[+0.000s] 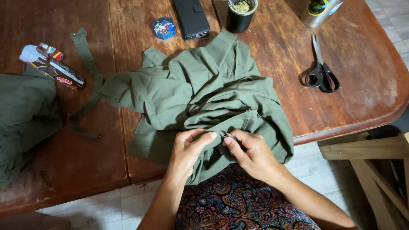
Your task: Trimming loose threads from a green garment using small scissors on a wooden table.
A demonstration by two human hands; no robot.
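Green fabric (200,89) pinched between left hand (187,149) and right hand (251,153).

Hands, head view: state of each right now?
Left hand: closed, pinching the green cloth.
Right hand: closed on a small thin tool at the cloth; what kind cannot be told.

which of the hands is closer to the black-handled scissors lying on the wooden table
Right. The right hand works at the olive green fabric garment, below and left of the black-handled metal scissors. The left hand sits farther left on the same garment.
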